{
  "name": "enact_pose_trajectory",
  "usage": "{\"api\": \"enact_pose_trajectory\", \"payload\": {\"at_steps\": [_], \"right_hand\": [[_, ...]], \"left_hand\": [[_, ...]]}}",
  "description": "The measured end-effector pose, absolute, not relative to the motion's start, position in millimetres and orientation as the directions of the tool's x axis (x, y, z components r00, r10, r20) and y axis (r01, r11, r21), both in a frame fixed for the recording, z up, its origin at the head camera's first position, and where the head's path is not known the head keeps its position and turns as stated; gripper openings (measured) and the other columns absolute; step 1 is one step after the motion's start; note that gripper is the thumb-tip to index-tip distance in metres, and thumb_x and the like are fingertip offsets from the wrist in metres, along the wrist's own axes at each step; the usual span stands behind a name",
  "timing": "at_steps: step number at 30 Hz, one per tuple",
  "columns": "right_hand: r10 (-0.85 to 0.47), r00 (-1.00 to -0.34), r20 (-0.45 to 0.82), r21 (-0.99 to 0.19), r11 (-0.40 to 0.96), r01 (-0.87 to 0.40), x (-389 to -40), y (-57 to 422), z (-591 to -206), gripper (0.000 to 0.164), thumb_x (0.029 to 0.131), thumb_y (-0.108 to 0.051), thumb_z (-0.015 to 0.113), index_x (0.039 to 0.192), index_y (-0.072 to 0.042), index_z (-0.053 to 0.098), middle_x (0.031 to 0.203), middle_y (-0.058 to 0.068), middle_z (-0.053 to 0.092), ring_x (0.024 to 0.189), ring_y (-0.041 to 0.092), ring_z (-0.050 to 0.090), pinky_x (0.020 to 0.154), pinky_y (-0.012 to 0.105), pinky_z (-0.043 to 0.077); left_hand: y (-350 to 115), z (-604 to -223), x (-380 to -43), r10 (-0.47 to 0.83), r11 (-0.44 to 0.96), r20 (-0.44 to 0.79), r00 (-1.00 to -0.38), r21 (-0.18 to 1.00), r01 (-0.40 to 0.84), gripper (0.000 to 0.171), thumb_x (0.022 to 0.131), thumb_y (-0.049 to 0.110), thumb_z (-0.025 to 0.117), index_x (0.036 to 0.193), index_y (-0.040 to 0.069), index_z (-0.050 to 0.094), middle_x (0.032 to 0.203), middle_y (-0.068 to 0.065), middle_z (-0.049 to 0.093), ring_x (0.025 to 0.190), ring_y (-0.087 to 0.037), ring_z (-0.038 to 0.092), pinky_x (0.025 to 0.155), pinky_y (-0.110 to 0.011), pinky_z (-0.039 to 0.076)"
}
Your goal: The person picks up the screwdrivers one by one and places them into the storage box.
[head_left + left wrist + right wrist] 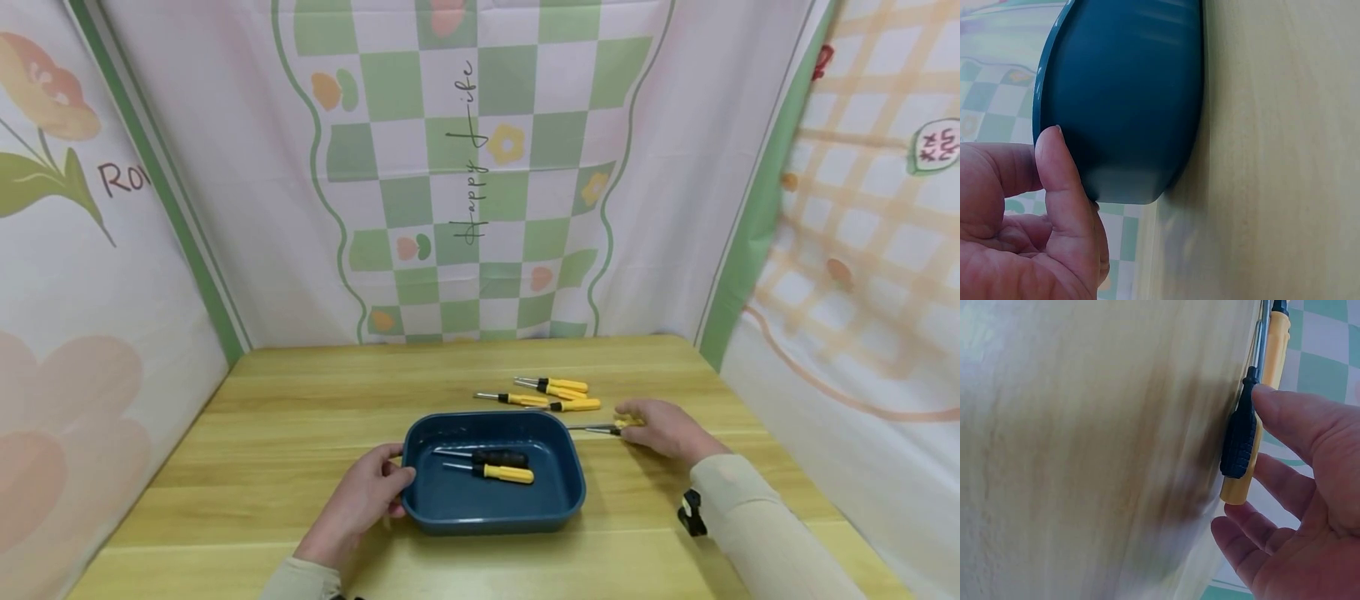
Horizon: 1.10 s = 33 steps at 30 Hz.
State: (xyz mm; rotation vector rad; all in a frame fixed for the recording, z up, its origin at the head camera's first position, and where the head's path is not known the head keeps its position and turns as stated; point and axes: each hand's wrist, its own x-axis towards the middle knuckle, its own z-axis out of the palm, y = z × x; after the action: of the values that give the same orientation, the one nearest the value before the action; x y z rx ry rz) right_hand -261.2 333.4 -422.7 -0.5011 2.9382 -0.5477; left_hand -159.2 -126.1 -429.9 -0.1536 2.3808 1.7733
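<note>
My left hand grips the left end of a dark blue tray, thumb on its rim. In the left wrist view, the thumb lies against the tray's outer wall. Inside the tray lie a black-handled screwdriver and a yellow-handled screwdriver. Right of the tray, my right hand is at two screwdrivers lying close together. The right wrist view shows one with a black handle and one with a yellow handle partly behind it. Thumb and fingers are spread beside these handles, not closed round them.
Several yellow-handled screwdrivers lie behind the tray, tips pointing left. Everything sits on a light wooden table. A patterned cloth hangs at the back, and more cloth hangs at both sides.
</note>
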Motion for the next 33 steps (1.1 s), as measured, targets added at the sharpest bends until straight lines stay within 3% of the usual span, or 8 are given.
{"api": "enact_pose_trajectory", "payload": {"at_steps": [33], "right_hand": [[-0.300, -0.952, -0.057, -0.367, 0.893, -0.259, -264.0, 333.5, -428.3, 0.031, 0.094, -0.011, 0.072, 0.123, -0.001, 0.072, 0.125, 0.025, 0.070, 0.119, 0.048, 0.063, 0.101, 0.064, 0.050]], "left_hand": [[-125.2, -429.3, -159.6, 0.026, 0.292, -0.208, -0.978, 0.937, -0.192, 0.048, 0.102, 0.014, 0.064, 0.146, 0.000, 0.053, 0.103, -0.014, 0.054, 0.073, -0.021, 0.060, 0.059, -0.029, 0.058]]}}
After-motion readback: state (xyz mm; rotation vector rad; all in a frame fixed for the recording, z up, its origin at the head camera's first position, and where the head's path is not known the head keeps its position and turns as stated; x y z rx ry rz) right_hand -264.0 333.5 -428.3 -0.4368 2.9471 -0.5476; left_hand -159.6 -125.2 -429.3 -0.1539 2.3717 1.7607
